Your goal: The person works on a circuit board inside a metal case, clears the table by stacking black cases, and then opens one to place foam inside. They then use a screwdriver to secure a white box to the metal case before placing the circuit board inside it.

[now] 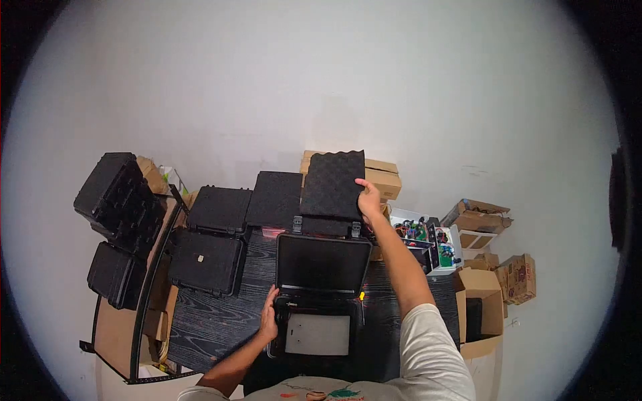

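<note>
My right hand [368, 200] grips the right edge of a black egg-crate foam sheet [332, 184], which stands upright behind the open case. Below it, an open black hard case [324, 264] faces me with its lid raised and two latches at the lid's top edge. A light grey panel [317, 335] lies in the case's lower half. My left hand [269, 315] is at the left side of this case, fingers stretched out along its edge near the hinge. A small yellow item [362, 295] shows at the case's right side.
Closed black cases [206, 260] stand on the dark wood-grain table [221, 321] to the left. More cases [120, 200] are stacked on a rack at far left. Circuit boards [414, 230] lie at right, beside an open cardboard box [483, 284]. A carton [383, 177] stands behind the foam.
</note>
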The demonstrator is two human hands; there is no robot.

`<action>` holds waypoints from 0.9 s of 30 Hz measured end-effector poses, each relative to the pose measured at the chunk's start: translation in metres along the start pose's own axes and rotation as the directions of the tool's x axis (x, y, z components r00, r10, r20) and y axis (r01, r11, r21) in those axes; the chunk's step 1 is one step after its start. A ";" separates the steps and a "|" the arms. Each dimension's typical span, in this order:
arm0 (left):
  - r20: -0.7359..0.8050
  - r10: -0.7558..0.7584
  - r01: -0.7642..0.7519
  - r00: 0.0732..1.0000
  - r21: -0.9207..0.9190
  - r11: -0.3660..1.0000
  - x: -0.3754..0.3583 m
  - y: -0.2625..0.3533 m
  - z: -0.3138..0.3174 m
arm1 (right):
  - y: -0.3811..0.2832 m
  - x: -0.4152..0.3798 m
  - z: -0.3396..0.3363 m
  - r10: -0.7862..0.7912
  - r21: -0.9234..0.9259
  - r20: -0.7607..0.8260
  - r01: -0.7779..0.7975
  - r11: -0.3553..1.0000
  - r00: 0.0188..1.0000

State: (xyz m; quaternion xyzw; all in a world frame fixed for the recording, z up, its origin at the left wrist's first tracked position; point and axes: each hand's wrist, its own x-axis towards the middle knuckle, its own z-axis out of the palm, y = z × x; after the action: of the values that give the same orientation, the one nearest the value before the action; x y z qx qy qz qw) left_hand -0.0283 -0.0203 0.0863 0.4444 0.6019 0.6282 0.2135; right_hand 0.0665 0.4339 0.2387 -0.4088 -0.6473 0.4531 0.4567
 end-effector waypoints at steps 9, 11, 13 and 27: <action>-0.015 -0.017 0.016 1.000 -0.064 0.998 -0.002 -0.010 0.001 | 0.041 0.004 0.016 0.200 -0.027 0.151 -0.198 0.980 0.968; -0.014 -0.017 0.016 1.000 -0.060 0.998 -0.003 -0.008 0.002 | 0.052 0.005 0.013 0.152 -0.158 0.128 -0.131 0.979 0.980; -0.007 -0.014 0.014 1.000 -0.051 0.999 -0.001 -0.008 0.001 | 0.053 0.003 0.009 0.083 -0.237 0.103 -0.056 0.970 0.991; 0.010 -0.139 0.126 0.990 0.372 0.920 -0.003 0.022 0.012 | -0.029 -0.242 -0.056 -0.502 -0.242 0.205 0.541 0.805 0.840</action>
State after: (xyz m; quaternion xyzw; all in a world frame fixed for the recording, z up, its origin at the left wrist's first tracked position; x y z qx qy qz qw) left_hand -0.0110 -0.0198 0.1045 0.4463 0.7341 0.4795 0.1789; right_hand 0.1776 0.2098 0.2232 -0.2468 -0.8226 0.2354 0.4550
